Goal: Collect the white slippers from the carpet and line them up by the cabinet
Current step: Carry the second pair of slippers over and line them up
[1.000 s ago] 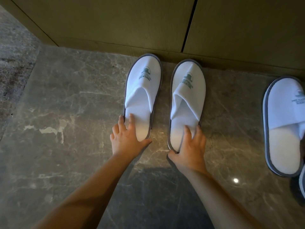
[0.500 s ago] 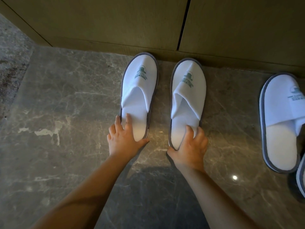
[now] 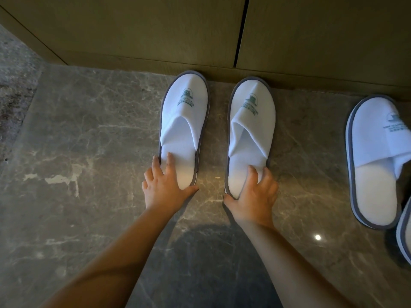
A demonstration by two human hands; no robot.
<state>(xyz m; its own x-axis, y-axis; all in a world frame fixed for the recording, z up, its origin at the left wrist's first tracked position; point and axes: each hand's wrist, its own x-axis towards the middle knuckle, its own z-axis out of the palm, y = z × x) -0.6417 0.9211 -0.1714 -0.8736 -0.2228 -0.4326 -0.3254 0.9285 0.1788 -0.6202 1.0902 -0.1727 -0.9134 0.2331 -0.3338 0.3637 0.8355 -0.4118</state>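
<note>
Two white slippers with grey trim and green logos lie side by side on the marble floor, toes against the base of the wooden cabinet (image 3: 138, 30). My left hand (image 3: 165, 187) grips the heel of the left slipper (image 3: 185, 121), fingers on the insole and thumb at the heel edge. My right hand (image 3: 255, 194) grips the heel of the right slipper (image 3: 251, 125) the same way. A third white slippers piece (image 3: 375, 156) lies further right, toe toward the cabinet, with the edge of a fourth slipper (image 3: 405, 236) at the frame's right border.
Grey marble floor (image 3: 89, 152) spreads to the left and toward me. A strip of rougher grey carpet (image 3: 13, 85) lies at the far left. The cabinet door seam (image 3: 241, 30) runs vertically above the pair.
Both hands stay on the slipper heels. The left slipper has shifted slightly left and straighter, widening the gap between the pair.
</note>
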